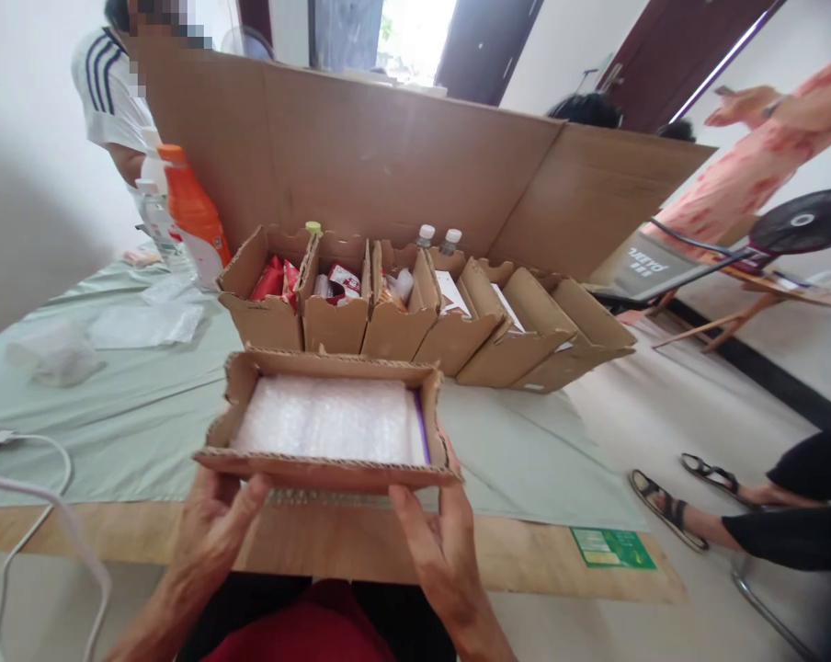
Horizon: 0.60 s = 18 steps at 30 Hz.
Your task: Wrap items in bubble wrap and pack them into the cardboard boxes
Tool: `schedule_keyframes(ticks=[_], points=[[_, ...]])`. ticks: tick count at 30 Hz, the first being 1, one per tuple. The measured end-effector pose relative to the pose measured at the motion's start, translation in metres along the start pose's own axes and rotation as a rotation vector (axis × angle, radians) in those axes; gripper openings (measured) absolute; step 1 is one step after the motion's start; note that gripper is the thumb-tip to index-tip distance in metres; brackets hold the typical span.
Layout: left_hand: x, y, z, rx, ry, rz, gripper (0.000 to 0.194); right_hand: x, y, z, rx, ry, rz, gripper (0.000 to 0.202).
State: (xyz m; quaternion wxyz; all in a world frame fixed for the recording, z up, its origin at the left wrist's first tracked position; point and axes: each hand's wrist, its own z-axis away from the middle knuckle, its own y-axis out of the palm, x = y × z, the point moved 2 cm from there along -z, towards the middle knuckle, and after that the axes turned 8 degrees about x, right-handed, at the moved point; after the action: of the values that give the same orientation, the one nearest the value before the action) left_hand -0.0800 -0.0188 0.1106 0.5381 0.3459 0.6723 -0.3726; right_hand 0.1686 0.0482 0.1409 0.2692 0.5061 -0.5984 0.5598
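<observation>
Between my two hands is an open cardboard box (319, 467), held over the table's near side. Inside it lies a bubble-wrapped packet (325, 418), with a purple-edged white item showing at its right end. My left hand (222, 524) grips the box's lower left corner, thumb on the front wall and fingers underneath. At the lower right corner, my right hand (443, 538) holds it the same way. Just beyond stands a row of several similar cardboard boxes (398, 345). Red packets (274, 279) fill the leftmost one; others hold wrapped goods and white flat items.
A tall cardboard panel (402, 156) stands behind the row. Orange bottle (193, 211) and clear plastic bags (146, 322) are at the left. A white cable (63, 510) hangs over the near left edge. People are around the table; a fan (802, 221) is at the right.
</observation>
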Motion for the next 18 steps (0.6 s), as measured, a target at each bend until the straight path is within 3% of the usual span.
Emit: schedule_keyframes(ticks=[2,3,6,8,10,12,14,16,18], points=[[-0.025,-0.005,-0.022,-0.052,0.041,-0.059,0.073,0.018,0.004,-0.024,0.013,-0.028,-0.038,0.07],[-0.041,0.001,-0.038,-0.053,0.101,-0.04,0.074,0.025,0.0,-0.04,-0.008,-0.054,-0.053,0.069],[-0.08,0.046,-0.076,0.044,0.316,0.113,0.079,0.034,-0.033,-0.073,-0.165,-0.144,-0.075,0.061],[-0.09,0.078,-0.076,0.175,0.398,0.175,0.086,0.032,-0.06,-0.066,-0.291,-0.2,-0.068,0.055],[-0.083,0.097,-0.055,0.289,0.38,0.211,0.088,0.027,-0.077,-0.039,-0.374,-0.206,-0.053,0.057],[-0.066,0.093,-0.026,0.319,0.275,0.206,0.083,0.02,-0.075,-0.008,-0.374,-0.128,-0.039,0.063],[-0.051,0.071,-0.009,0.227,0.15,0.157,0.078,0.017,-0.056,0.008,-0.289,-0.043,-0.04,0.065],[-0.049,0.045,-0.011,0.14,0.119,0.087,0.076,0.019,-0.034,0.0,-0.183,-0.043,-0.08,0.066],[-0.061,0.032,-0.031,0.066,0.2,0.036,0.08,0.024,-0.021,-0.026,-0.15,-0.132,-0.135,0.066]])
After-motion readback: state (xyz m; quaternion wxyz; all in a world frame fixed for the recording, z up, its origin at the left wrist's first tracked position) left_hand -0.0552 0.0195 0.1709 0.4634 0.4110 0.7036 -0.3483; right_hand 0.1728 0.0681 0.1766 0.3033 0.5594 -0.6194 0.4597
